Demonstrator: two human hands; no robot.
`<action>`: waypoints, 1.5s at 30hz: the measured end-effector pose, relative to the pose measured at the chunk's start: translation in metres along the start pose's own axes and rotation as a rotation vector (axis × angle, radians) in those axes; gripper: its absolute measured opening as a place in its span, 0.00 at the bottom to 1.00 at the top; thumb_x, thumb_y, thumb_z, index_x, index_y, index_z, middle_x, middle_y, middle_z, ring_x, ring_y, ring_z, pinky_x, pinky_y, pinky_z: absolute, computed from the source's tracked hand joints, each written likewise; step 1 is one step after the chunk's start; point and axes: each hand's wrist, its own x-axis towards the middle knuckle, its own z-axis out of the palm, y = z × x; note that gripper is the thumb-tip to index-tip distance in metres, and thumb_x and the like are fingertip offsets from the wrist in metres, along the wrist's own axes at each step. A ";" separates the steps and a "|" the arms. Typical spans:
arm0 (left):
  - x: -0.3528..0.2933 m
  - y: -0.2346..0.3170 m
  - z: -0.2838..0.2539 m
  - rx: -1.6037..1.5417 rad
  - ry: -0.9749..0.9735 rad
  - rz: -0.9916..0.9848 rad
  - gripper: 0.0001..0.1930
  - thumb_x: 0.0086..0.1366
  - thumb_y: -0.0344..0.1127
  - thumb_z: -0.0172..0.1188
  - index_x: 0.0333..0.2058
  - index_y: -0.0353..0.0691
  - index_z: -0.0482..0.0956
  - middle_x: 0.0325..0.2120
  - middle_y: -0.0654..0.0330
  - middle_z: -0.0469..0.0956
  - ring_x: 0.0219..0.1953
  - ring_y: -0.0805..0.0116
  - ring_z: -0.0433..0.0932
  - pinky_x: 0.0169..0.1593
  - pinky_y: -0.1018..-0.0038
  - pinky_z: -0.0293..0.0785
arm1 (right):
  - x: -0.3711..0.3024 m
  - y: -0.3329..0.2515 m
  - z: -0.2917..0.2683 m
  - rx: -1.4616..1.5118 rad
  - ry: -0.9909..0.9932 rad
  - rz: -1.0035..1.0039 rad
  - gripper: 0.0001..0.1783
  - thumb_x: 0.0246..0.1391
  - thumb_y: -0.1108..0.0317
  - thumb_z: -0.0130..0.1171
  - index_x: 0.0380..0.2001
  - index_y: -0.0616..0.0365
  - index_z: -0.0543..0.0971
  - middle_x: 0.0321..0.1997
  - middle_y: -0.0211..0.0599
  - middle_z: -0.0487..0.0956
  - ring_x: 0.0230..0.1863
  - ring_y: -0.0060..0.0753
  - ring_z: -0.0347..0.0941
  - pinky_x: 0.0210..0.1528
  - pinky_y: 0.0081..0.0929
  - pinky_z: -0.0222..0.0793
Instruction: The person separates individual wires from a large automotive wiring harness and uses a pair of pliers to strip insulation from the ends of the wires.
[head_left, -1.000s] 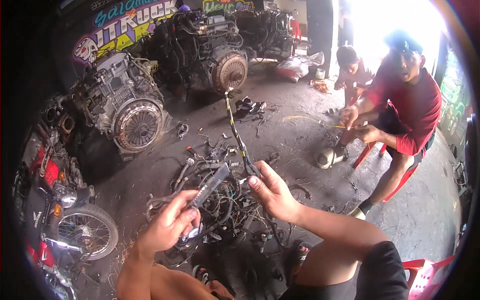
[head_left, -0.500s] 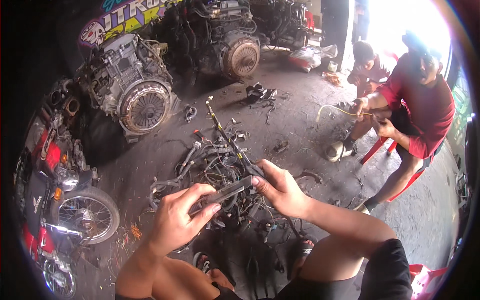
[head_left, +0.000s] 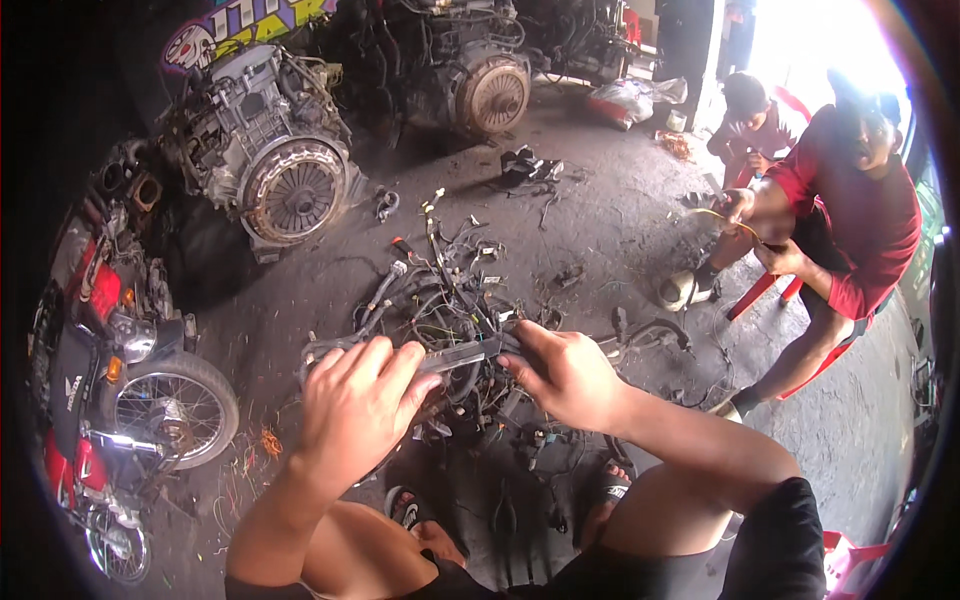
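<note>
In the head view, the person's left hand point(head_left: 360, 400) is closed around a flat, grey, cutter-like tool point(head_left: 458, 356), whose far end meets or overlaps the cable by the right fingertips; contact is hard to tell. The right hand point(head_left: 565, 375) pinches a dark taped cable point(head_left: 447, 272) between thumb and fingers; its free length points away, above a tangled heap of wiring point(head_left: 420, 320) on the floor point(head_left: 620, 240). The cable looks light and bendy, somewhat stiffened by its wrapping, and its taped skin probably grips well; a hold close beside the tool should steady it. The tool seems slim and rigid, best held along its body, fingers clear of the far end
</note>
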 end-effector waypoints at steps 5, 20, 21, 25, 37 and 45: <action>-0.002 -0.001 0.016 -0.021 -0.036 -0.050 0.16 0.59 0.44 0.67 0.37 0.39 0.78 0.28 0.57 0.75 0.32 0.56 0.79 0.35 0.61 0.76 | -0.001 -0.001 0.004 -0.191 -0.097 0.013 0.16 0.63 0.56 0.55 0.37 0.60 0.70 0.27 0.51 0.78 0.32 0.60 0.78 0.33 0.50 0.73; 0.003 -0.025 0.028 -0.196 -0.100 -0.058 0.13 0.62 0.45 0.65 0.32 0.40 0.79 0.26 0.55 0.77 0.29 0.50 0.79 0.33 0.59 0.74 | 0.008 -0.003 -0.008 -0.131 -0.211 0.130 0.17 0.58 0.54 0.58 0.30 0.59 0.74 0.20 0.53 0.76 0.28 0.62 0.76 0.33 0.51 0.72; 0.003 -0.026 0.028 -0.195 -0.099 -0.058 0.13 0.62 0.45 0.65 0.32 0.40 0.79 0.26 0.55 0.77 0.29 0.50 0.79 0.33 0.59 0.74 | 0.009 -0.001 -0.009 -0.132 -0.210 0.129 0.17 0.58 0.54 0.58 0.30 0.59 0.74 0.20 0.53 0.76 0.28 0.62 0.76 0.33 0.51 0.72; -0.010 -0.074 0.030 0.041 -0.038 -0.248 0.15 0.64 0.48 0.62 0.31 0.40 0.79 0.27 0.55 0.79 0.30 0.50 0.80 0.32 0.59 0.75 | -0.008 0.005 -0.023 -0.094 -0.257 0.117 0.16 0.55 0.55 0.59 0.32 0.59 0.77 0.19 0.52 0.76 0.27 0.61 0.76 0.32 0.49 0.73; -0.012 -0.019 0.012 -0.375 -0.094 -0.006 0.12 0.60 0.40 0.67 0.34 0.39 0.77 0.27 0.55 0.77 0.28 0.54 0.79 0.32 0.62 0.75 | -0.007 0.022 -0.002 0.393 -0.228 0.129 0.12 0.61 0.65 0.58 0.39 0.65 0.74 0.21 0.44 0.72 0.24 0.29 0.69 0.32 0.33 0.67; -0.011 -0.011 0.009 -0.327 -0.062 -0.026 0.11 0.59 0.40 0.68 0.32 0.40 0.78 0.25 0.58 0.77 0.25 0.56 0.79 0.31 0.63 0.75 | -0.009 0.020 0.002 0.646 -0.330 0.245 0.13 0.66 0.62 0.58 0.42 0.62 0.74 0.29 0.25 0.71 0.34 0.17 0.65 0.38 0.23 0.65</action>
